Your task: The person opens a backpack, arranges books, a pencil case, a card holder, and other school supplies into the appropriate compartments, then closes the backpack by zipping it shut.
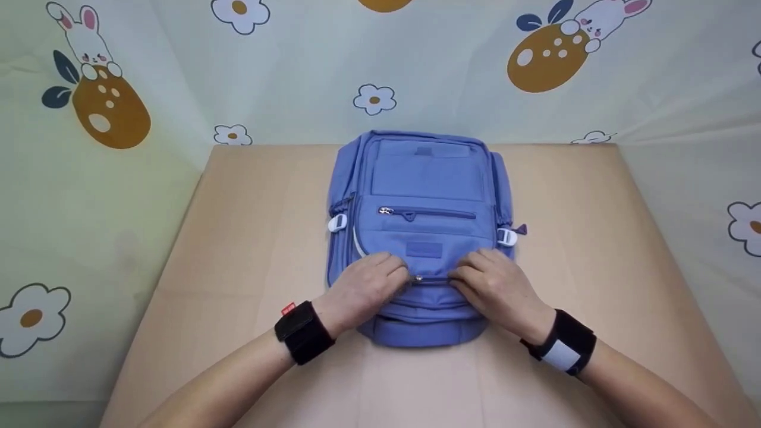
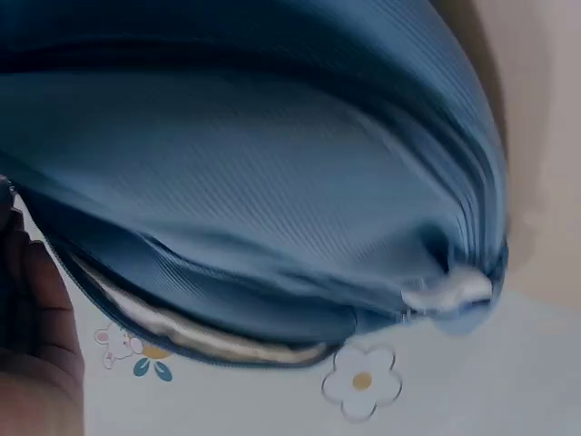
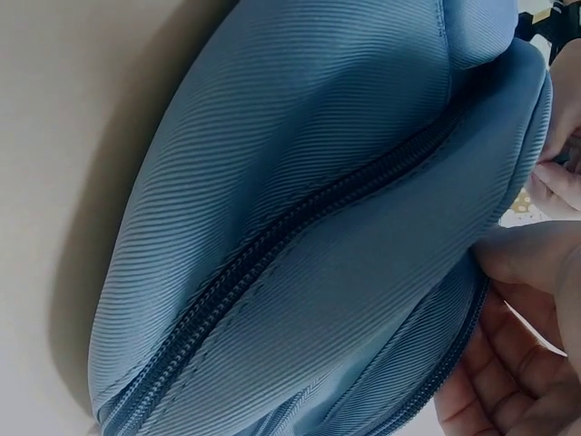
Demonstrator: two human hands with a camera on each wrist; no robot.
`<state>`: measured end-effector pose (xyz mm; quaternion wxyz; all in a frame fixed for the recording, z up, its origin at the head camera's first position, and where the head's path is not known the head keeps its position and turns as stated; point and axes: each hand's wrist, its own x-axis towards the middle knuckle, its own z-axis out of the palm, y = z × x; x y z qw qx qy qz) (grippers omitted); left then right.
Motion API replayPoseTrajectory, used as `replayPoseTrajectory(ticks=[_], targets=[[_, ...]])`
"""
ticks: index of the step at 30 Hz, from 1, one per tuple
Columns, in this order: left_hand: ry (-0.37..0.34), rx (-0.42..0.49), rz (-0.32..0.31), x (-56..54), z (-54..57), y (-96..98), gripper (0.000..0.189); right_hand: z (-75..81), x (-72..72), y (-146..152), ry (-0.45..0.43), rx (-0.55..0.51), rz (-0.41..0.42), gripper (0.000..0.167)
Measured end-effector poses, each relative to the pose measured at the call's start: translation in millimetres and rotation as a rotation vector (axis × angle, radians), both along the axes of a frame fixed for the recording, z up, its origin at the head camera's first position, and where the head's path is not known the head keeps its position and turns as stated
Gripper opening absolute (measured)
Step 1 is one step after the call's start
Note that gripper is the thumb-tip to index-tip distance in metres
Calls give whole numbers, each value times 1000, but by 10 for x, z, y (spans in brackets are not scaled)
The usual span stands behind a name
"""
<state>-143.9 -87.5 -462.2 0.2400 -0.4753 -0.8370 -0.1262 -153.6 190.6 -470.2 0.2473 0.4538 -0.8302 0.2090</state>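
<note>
A blue backpack [image 1: 428, 172] lies front side up, its base toward me. Both hands are at the zipper [image 1: 433, 279] of its lower front pocket. My left hand [image 1: 365, 288] pinches the left part of this zipper, by a small metal slider [image 1: 418, 278]. To the right, my right hand [image 1: 499, 288] grips the pocket's edge, thumb on the near side and fingers behind it in the right wrist view. The left wrist view shows a gaping zippered opening with a pale lining [image 2: 182, 322] along its edge. What lies under the left fingertips is mostly hidden.
The backpack rests on a light brown tabletop [image 1: 238, 238]. A pale curtain [image 1: 297, 71] with rabbits and flowers surrounds the table on the back and sides. White buckles [image 1: 337, 223] sit on both sides of the bag, and another zipper [image 1: 440, 212] crosses its front higher up.
</note>
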Motion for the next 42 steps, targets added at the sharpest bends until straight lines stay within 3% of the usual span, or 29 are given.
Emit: replayPoseTrajectory(ticks=[6, 10, 14, 20, 24, 28, 32, 36, 38, 42], targets=[[-256, 147, 53, 58, 22, 28, 9, 0, 11, 5, 18, -13, -5, 14], [-367, 183, 97, 89, 50, 19, 8, -2, 13, 12, 16, -18, -5, 12], [-395, 195, 142, 101, 78, -20, 6, -4, 16, 16, 10, -21, -3, 13], [-383, 206, 163, 87, 96, -171, 8, 0, 27, 18, 13, -24, -3, 16], [-375, 236, 210, 74, 90, -313, 10, 8, 27, 21, 14, -32, -4, 11], [-420, 257, 262, 78, 61, -402, 9, 12, 24, 17, 8, -33, -7, 4], [-476, 261, 279, 87, 34, -401, 9, 23, 23, -7, -22, -23, -17, 15], [-512, 272, 287, 86, 34, -366, 9, 65, 37, -65, -63, -1, -23, 6], [-528, 272, 291, 83, 35, -353, 9, 103, 43, -130, -73, 15, -20, 10], [-512, 253, 314, 80, 22, -336, 8, 177, 52, -327, -75, 61, -11, 15]])
